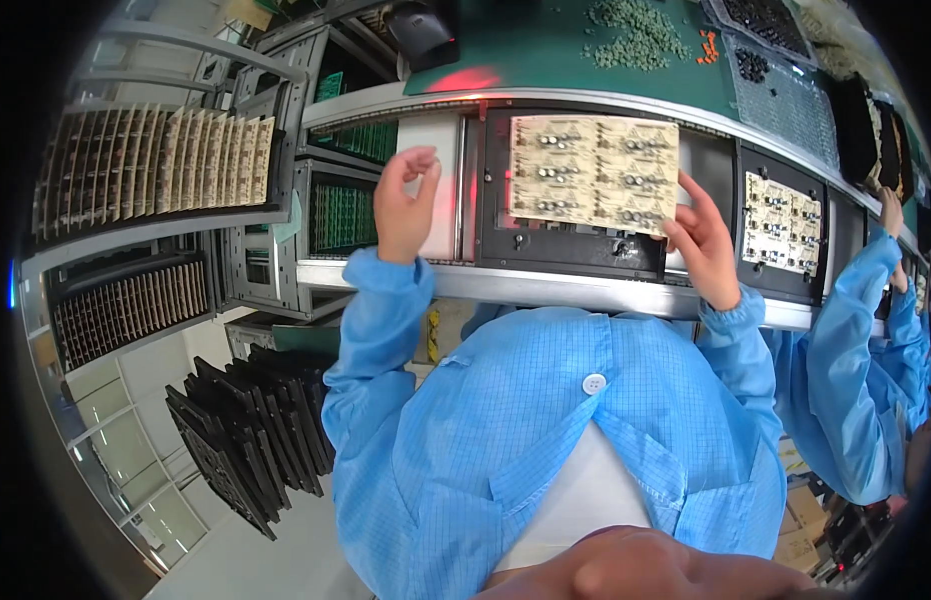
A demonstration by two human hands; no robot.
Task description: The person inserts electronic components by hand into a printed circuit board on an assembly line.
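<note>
A tan circuit board panel (594,172) with several repeated groups of parts is held over a black carrier frame (576,252) on the conveyor line. My right hand (708,245) grips the panel at its lower right corner, thumb in front and fingers at the right edge. My left hand (410,195) is raised left of the carrier, over a white strip, apart from the panel. Its fingers are curled and partly spread, with nothing in them. Red light falls on the carrier's left side.
Another carrier with a tan board (783,222) sits further right on the line. Racks of upright boards (156,170) stand at the left, above stacked black frames (251,430). Small green parts (636,35) and a black scanner (421,35) lie on the green bench. A co-worker's sleeve (851,350) is at right.
</note>
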